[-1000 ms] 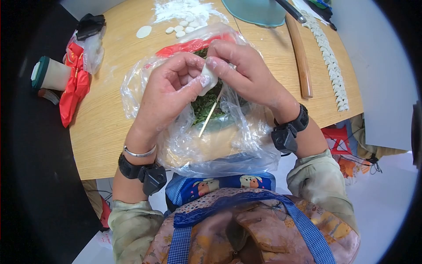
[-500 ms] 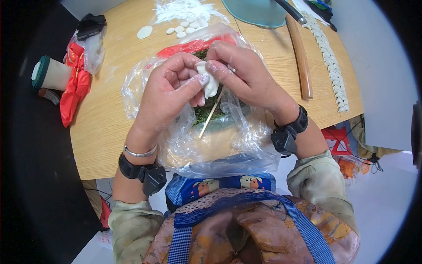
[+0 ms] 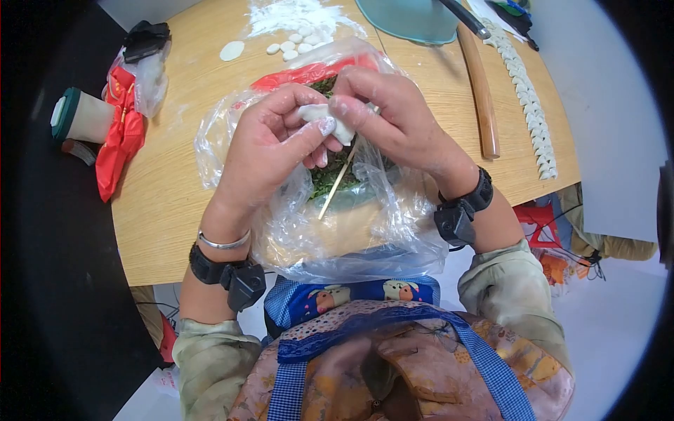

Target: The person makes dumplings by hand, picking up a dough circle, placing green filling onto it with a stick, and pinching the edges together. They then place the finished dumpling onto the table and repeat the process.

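Near: clear plastic bag (image 3: 411, 217), gathered loosely in front of the body, its folds around a heap of chopped greens (image 3: 321, 184). One thin stick (image 3: 335, 186), its tip end among the greens, its other end toward the near side; best left clear of both wrists.

Middle: white dough piece (image 3: 343, 132), one, soft, held above the greens between the two hands. Left hand (image 3: 265, 140): grasping the piece, thumb over its near face, fingers curled behind; floury. Right hand (image 3: 387, 112): thumb and forefinger pinched on the piece's right part; floury. Whether the edge is joined under the fingers cannot be told.

Handling, as judged: left hand to cradle lightly, without squeezing; right hand to press in short, even pinches along the edge, so that the thin dough neither tears nor gapes. Greens best kept off the edge; a trace of flour should curb sticking.

Far left of centre: flat dough round (image 3: 232, 50), one; small dough discs (image 3: 288, 46), several, just beside it; flour (image 3: 288, 17), scattered beyond.

Far right: wooden rod (image 3: 479, 98), one; beside it, folded dough pieces (image 3: 523, 91), in a long row.
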Demonstrator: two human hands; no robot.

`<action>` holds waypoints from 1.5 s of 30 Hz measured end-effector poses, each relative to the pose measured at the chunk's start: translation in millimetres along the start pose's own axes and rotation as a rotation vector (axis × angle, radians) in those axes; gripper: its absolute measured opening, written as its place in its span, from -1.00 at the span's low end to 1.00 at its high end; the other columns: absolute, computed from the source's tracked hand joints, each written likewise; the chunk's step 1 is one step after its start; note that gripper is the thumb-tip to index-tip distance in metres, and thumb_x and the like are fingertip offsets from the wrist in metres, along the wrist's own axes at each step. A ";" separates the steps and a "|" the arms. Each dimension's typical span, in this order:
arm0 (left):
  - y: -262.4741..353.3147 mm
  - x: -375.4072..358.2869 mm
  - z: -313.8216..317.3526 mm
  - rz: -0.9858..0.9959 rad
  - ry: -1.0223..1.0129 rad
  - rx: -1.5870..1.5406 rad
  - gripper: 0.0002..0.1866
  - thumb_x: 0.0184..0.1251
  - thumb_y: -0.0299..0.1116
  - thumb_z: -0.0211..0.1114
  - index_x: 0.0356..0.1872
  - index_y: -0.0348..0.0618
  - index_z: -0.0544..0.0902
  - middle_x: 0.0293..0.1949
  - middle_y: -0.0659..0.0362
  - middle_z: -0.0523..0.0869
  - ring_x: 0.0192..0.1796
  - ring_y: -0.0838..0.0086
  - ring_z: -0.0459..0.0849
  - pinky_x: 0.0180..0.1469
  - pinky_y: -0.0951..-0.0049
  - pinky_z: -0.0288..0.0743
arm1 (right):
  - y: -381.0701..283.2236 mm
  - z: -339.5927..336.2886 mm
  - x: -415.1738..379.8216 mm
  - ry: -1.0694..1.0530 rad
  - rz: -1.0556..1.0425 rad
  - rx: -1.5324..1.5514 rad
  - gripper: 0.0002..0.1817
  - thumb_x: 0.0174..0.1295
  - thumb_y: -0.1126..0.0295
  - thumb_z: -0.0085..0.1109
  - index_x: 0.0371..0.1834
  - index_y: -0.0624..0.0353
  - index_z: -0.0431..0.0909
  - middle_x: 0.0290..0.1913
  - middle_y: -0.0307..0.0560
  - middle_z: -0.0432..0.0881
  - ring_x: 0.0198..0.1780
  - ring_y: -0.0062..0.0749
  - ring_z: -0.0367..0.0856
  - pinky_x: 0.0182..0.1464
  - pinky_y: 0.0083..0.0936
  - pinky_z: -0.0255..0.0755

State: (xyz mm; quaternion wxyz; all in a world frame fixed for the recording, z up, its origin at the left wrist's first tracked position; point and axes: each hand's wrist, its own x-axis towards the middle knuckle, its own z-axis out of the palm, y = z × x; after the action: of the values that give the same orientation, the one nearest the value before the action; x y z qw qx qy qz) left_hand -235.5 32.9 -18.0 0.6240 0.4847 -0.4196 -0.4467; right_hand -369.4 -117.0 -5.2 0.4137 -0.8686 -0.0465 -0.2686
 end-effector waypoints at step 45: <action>-13.5 2.7 6.6 0.313 0.361 0.503 -0.74 0.32 -0.53 0.25 0.02 -0.31 0.63 -0.38 0.11 0.75 -0.41 0.52 0.73 -0.33 0.54 0.56 | 1.3 7.3 -3.3 0.084 0.207 0.097 -0.78 0.30 0.33 0.11 -0.35 0.29 0.54 -0.53 -0.06 0.48 -0.49 -0.41 0.43 -0.41 -0.46 0.32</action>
State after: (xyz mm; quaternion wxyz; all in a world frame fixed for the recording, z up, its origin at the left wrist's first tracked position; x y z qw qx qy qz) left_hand -243.1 27.1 -29.8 0.6103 0.6244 -0.4685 -0.1352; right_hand -368.7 -111.9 -11.5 0.4821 -0.8359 0.0478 -0.2580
